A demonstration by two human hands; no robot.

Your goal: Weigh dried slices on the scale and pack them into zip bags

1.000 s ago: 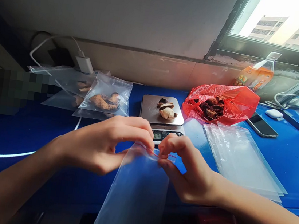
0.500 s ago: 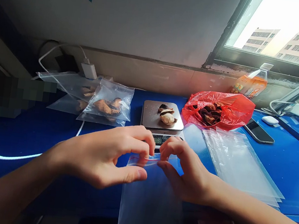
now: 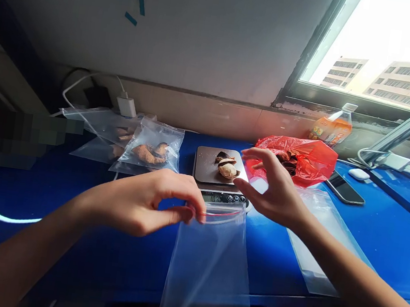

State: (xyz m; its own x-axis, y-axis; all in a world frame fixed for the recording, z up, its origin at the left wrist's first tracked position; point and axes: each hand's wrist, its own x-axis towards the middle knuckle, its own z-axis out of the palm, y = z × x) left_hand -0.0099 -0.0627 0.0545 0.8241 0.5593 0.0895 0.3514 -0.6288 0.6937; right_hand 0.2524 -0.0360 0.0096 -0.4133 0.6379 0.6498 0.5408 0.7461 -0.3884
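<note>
A red stripe (image 3: 222,215) crosses the clear rectangular plastic zip bag (image 3: 208,270), lower centre; the flat tabletop (image 3: 393,243) is blue.

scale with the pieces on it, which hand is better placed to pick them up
Probably the right hand: it looks open and empty, close to the pieces on the scale. The left hand pinches the clear bag near its top edge.

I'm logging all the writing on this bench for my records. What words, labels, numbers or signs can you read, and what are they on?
"M": round button on the digital scale.
"T": the button beside it.
Power sign: power button, same scale.
Scale's display: digits too blurred to read surely.
Orange drink bottle: label print too small.
</note>
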